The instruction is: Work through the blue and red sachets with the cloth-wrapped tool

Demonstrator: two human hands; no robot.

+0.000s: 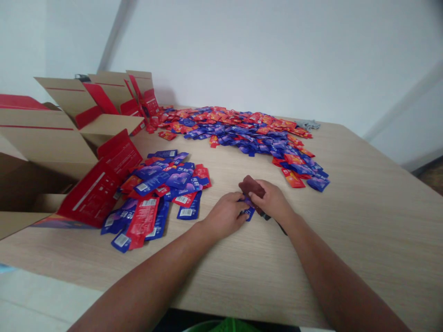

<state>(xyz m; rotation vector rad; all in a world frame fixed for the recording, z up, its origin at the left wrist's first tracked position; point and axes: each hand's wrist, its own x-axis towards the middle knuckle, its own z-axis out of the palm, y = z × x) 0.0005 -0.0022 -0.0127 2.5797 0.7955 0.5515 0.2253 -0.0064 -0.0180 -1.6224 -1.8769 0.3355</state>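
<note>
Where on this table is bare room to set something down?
Bare wood lies right of the right hand, toward the table's right edge, and along the near edge between the forearms. Crowded: the far sachet heap, the smaller pile left of the left hand, and the open boxes.

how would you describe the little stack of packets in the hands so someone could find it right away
Start at the wooden table and find the two hands meeting near its middle, between the small packet pile by the open boxes and the big pile farther back. The stack sits pinched between the left hand and right hand. Unlike the loose scattered packets, it is gathered together and held.
</note>
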